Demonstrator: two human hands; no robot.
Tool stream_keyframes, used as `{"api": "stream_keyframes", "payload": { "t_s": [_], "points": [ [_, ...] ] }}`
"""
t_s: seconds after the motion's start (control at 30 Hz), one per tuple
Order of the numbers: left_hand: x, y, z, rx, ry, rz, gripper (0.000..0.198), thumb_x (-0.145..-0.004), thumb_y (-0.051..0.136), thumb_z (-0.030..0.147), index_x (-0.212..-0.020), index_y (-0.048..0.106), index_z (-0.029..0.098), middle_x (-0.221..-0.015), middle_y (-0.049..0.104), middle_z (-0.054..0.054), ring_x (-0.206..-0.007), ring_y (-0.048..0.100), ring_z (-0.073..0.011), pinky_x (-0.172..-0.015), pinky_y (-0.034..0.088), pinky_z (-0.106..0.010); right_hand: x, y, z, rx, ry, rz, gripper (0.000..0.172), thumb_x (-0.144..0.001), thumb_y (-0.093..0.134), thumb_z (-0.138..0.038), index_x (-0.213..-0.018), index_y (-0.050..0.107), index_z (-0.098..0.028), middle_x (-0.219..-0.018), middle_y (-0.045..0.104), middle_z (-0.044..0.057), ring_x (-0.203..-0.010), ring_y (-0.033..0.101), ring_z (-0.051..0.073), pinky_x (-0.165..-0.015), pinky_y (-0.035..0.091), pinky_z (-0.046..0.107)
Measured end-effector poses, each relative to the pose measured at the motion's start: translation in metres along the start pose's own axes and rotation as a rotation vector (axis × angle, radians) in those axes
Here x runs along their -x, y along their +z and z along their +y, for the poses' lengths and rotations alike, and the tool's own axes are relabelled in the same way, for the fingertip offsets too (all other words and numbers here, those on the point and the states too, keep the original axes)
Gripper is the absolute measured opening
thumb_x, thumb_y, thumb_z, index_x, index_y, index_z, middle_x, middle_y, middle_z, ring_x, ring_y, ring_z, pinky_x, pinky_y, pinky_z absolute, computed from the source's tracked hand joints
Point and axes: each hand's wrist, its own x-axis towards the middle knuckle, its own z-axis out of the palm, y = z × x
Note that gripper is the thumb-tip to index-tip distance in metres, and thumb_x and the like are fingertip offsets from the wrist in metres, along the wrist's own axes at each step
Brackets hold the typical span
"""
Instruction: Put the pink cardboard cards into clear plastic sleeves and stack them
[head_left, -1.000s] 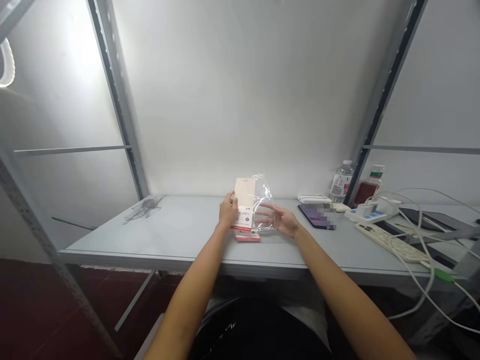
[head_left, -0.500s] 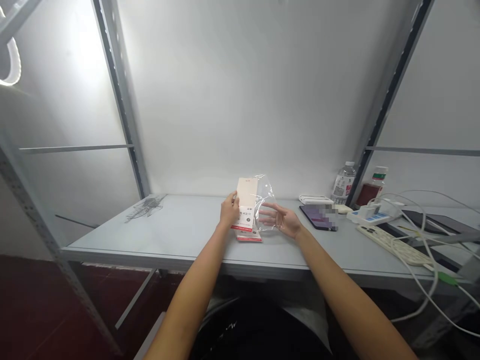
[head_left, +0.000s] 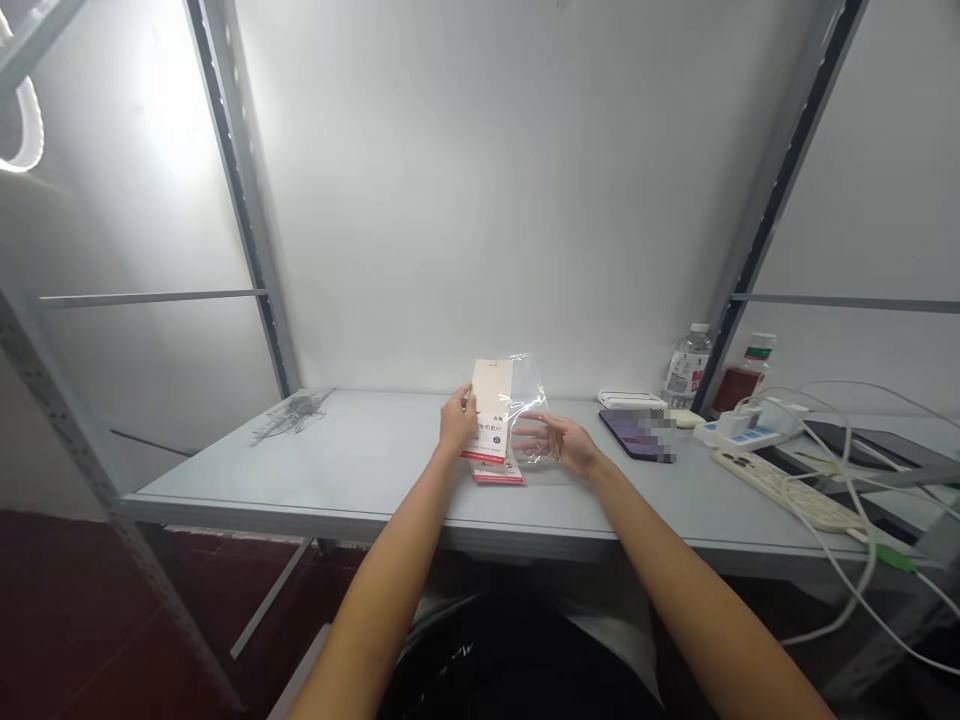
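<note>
Nearest in view: two bare forearms [head_left: 375, 590] reaching forward across the front edge of a pale grey surface [head_left: 360, 470]. Left hand [head_left: 457, 422]: fingers closed in a pinch on the lower left edge of a tall cream-and-white printed card [head_left: 491, 400], with red print along its foot, held upright and just above the surface. Right hand [head_left: 566, 447]: fingers spread and extended, partly open, behind a clear plastic bag [head_left: 534, 385]; no firm grip visible, with the fingertips showing through the film. Bag directly beside and partly behind the card, raised and crinkled. Card inside the bag or only against it: cannot tell through the glare. Just below, lying flat on the surface and touching neither hand: a red-and-white packet [head_left: 499, 477]. Progress as far as visible: card and bag together between the hands, neither set down, packet untouched. Farther right: a dark phone [head_left: 630, 435] with a blurred patch, a white box [head_left: 631, 400], a water bottle [head_left: 688, 368], a red-labelled bottle [head_left: 742, 375], a white power strip [head_left: 784, 500] and loose white cables [head_left: 855, 560]. To the far left on the surface, a grey tangle of fine strands [head_left: 292, 415]. Behind everything, a white wall [head_left: 487, 200].
</note>
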Motion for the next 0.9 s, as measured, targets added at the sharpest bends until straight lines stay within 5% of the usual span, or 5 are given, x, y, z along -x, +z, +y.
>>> {"api": "stream_keyframes", "payload": {
  "t_s": [0.67, 0.8, 0.9],
  "points": [
    [0.011, 0.008, 0.007, 0.006, 0.008, 0.041, 0.042, -0.085, 0.037, 0.035, -0.122, 0.045, 0.02, -0.073, 0.063, -0.003, -0.067, 0.056, -0.0145, -0.062, 0.04, -0.026, -0.002, 0.013, 0.011, 0.051, 0.081, -0.098, 0.028, -0.085, 0.045, -0.032, -0.104, 0.057, -0.016, -0.092, 0.067, 0.01, -0.07, 0.065, 0.018, -0.066, 0.052, 0.034],
    [0.006, 0.012, 0.004, 0.151, -0.088, 0.017, 0.035, -0.081, 0.041, 0.041, -0.098, 0.06, 0.018, -0.075, 0.063, -0.004, -0.068, 0.056, -0.0138, -0.062, 0.041, -0.025, -0.005, 0.01, 0.011, 0.054, 0.005, -0.038, 0.024, -0.084, 0.047, -0.029, -0.098, 0.06, -0.015, -0.09, 0.068, 0.01, -0.07, 0.064, 0.018, -0.064, 0.051, 0.032],
    [0.003, 0.013, 0.004, 0.349, -0.252, -0.138, 0.036, -0.077, 0.046, 0.047, -0.076, 0.061, 0.015, -0.069, 0.061, -0.004, -0.058, 0.054, -0.0125, -0.054, 0.041, -0.025, -0.005, 0.007, 0.01, 0.043, -0.039, -0.019, 0.023, -0.084, 0.047, -0.029, -0.097, 0.061, -0.016, -0.092, 0.068, 0.01, -0.075, 0.064, 0.02, -0.065, 0.05, 0.034]
  ]
}}
